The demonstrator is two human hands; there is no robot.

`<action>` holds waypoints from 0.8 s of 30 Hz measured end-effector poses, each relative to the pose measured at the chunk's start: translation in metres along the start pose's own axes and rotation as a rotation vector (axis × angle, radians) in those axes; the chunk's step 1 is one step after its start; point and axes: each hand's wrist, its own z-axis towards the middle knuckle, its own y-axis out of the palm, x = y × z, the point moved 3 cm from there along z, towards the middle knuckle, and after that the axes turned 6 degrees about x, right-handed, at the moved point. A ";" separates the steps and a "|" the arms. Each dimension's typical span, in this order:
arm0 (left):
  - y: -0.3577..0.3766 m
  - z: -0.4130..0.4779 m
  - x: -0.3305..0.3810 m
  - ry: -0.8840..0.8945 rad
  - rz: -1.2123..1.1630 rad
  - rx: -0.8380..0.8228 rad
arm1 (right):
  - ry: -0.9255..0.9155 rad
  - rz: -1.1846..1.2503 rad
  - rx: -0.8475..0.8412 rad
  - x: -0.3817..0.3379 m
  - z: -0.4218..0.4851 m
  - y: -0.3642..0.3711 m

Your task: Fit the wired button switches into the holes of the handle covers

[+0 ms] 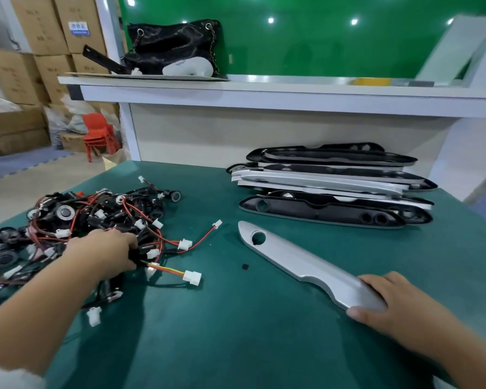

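Item 1: your left hand (104,254) is reaching palm-down into the pile of wired button switches (76,228). Its fingers are curling into the tangle and its fingertips are hiding among the wires. Whether they are holding any one switch cannot be told.

Item 2: a white connector (192,277) on yellow and red wires is lying just past those fingertips.

Item 3: your right hand (399,301) is gripping the silver handle cover (306,265) at its near end, fingers over the top and thumb against the edge. The cover is lying flat on the green mat (236,332), its round hole (258,237) sitting at the end far from the grip.

Item 4: a stack of handle covers (334,186) is resting beyond the held cover.

Item 5: a small black chip (245,266) is lying between your two hands.
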 end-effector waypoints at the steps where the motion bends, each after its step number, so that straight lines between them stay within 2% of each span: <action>1: -0.002 0.001 0.001 -0.021 0.008 0.061 | 0.003 -0.006 0.004 0.000 0.000 0.000; 4: -0.008 0.004 0.002 -0.053 -0.088 0.190 | 0.010 -0.011 0.019 0.000 -0.002 0.000; 7: -0.031 0.006 -0.010 -0.115 -0.271 0.492 | 0.019 -0.013 0.022 0.000 -0.004 0.000; 8: -0.040 0.004 -0.013 -0.105 -0.401 0.562 | 0.014 -0.025 0.016 -0.001 -0.004 0.000; 10: -0.060 -0.006 -0.010 -0.018 -0.716 0.645 | 0.000 -0.054 0.008 -0.002 -0.003 0.001; 12: -0.080 -0.021 0.005 0.109 -0.787 0.727 | -0.013 -0.071 0.010 -0.003 -0.003 0.002; 14: -0.091 -0.036 0.030 0.219 -0.685 0.691 | -0.027 -0.072 0.024 -0.003 -0.002 0.002; 19: -0.058 -0.050 0.091 0.326 -0.357 0.246 | -0.044 -0.114 0.107 -0.004 -0.002 0.001; 24: -0.031 -0.054 0.105 0.250 -0.383 0.196 | -0.047 -0.200 0.167 -0.007 -0.002 -0.001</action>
